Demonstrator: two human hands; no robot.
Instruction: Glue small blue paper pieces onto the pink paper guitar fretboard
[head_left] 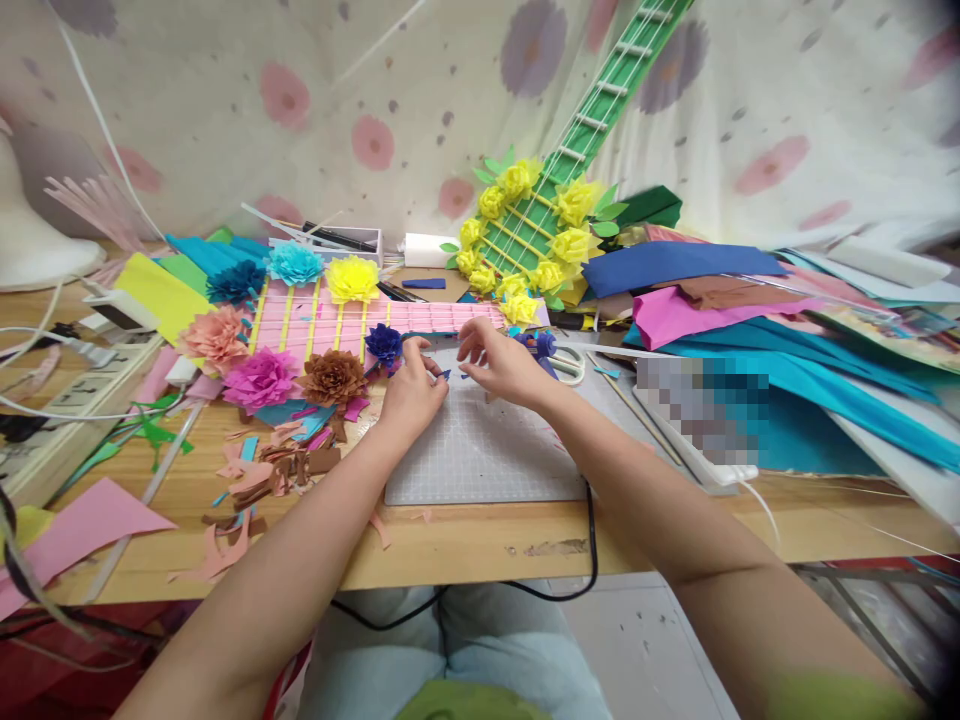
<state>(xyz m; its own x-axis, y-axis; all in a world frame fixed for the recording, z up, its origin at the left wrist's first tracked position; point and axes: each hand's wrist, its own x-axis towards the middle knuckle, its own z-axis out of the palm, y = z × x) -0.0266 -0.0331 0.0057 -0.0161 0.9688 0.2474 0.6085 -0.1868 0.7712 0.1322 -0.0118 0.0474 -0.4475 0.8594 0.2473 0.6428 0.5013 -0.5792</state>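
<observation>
Above the grey cutting mat [480, 470], my left hand [415, 390] is closed, with a small dark blue piece of paper [448, 375] at its fingertips. Facing it, my right hand [501, 362] curls its fingers and thumb together at another small dark blue bit of paper [464, 377]. A finished dark blue paper flower [384, 344] sits just behind my left hand, on the pink paper guitar [307, 325]. Several more paper flowers ring that guitar, including a brown one [334, 377] and a magenta one [261, 379]. A blue glue gun [536, 347] lies behind my right wrist.
A green paper guitar [592, 130] with yellow flowers leans against the curtain. Coloured paper sheets [750, 300] are heaped at the right, beside a phone [690, 420]. Paper scraps [277, 470] litter the left, near a power strip [82, 420]. A black cable [591, 540] hangs over the front edge.
</observation>
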